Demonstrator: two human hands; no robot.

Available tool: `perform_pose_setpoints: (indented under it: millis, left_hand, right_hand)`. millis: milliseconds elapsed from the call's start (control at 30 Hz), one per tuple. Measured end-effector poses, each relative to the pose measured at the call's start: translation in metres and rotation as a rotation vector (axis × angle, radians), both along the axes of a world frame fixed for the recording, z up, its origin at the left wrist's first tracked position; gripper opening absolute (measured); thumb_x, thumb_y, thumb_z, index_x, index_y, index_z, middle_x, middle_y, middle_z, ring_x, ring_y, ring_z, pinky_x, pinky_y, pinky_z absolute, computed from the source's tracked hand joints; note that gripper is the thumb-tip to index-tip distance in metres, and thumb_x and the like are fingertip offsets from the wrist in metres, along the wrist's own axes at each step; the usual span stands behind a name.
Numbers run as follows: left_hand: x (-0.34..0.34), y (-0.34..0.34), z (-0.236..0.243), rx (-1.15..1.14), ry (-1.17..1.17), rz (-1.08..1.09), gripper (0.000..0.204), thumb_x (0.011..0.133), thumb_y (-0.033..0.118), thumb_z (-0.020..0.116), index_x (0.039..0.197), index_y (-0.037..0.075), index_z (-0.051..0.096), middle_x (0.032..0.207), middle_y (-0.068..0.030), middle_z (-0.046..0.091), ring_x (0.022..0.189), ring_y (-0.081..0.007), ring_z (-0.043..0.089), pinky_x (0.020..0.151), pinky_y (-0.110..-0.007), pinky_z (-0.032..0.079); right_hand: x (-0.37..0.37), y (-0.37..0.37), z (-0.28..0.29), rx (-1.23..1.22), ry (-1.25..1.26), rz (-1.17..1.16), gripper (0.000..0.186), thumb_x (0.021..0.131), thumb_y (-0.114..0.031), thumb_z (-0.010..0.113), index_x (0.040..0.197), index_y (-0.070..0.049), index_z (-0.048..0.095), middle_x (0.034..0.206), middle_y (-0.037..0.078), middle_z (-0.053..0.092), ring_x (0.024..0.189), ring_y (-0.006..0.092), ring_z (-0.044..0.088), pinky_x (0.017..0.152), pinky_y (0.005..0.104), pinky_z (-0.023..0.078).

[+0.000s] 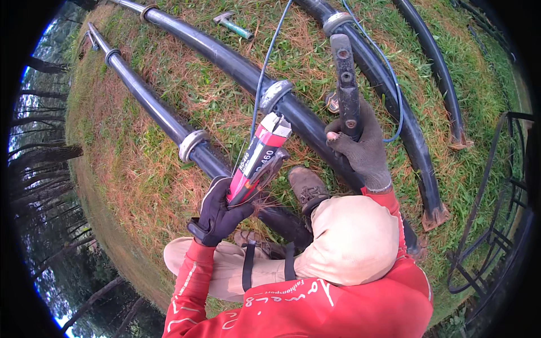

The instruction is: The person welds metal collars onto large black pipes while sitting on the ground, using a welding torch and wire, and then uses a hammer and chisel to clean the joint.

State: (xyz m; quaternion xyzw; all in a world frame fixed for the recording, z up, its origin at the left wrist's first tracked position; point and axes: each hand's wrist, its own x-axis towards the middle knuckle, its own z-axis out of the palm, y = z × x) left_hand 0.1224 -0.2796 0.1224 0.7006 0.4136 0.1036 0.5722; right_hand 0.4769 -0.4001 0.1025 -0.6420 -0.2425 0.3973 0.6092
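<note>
My left hand [217, 211], in a black glove, grips a pink, white and black printed carton [256, 155], tilted over a black pipe; a dark metal item beside the carton is too hard to make out. My right hand [363, 149], in a worn grey glove, holds upright a black flat metal bar [346, 73] with three bolt heads or holes along it. A small round object [332, 102], partly hidden, lies in the grass just left of this hand. A black pipe [220, 53] with pale collars [275, 94] runs beneath the carton and on toward my knee.
More black pipes [141, 93] lie across the grass [129, 169]. A green-handled hammer [239, 27] lies between them at the top. A blue cable [399, 101] loops over the pipes. A black metal frame [496, 236] stands at right. Trees [45, 152] line the left.
</note>
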Motion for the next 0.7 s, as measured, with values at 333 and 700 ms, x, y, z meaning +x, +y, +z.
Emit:
perform_pose_setpoints:
  millis: [333, 700]
  left_hand:
    - [0.014, 0.0, -0.006, 0.236, 0.08, -0.269, 0.065, 0.076, 0.027, 0.094, 0.129, 0.001, 0.067, 0.109, -0.0159, 0.065, 0.1, -0.0359, 0.067, 0.089, -0.044, 0.055]
    - [-0.02, 0.01, 0.009, 0.26, 0.049, -0.414, 0.061, 0.08, 0.034, 0.093, 0.125, 0.002, 0.067, 0.11, -0.0191, 0.065, 0.101, -0.0422, 0.067, 0.088, -0.048, 0.056]
  right_hand:
    - [0.003, 0.01, -0.015, 0.127, -0.2, 0.234, 0.091, 0.083, -0.005, 0.089, 0.159, 0.003, 0.039, 0.119, 0.013, 0.072, 0.102, 0.0159, 0.072, 0.096, 0.0359, 0.056]
    - [-0.022, 0.009, 0.002, 0.093, -0.201, 0.327, 0.086, 0.076, -0.002, 0.082, 0.155, 0.0, 0.049, 0.098, 0.006, 0.072, 0.085, 0.0123, 0.068, 0.08, 0.0302, 0.056]
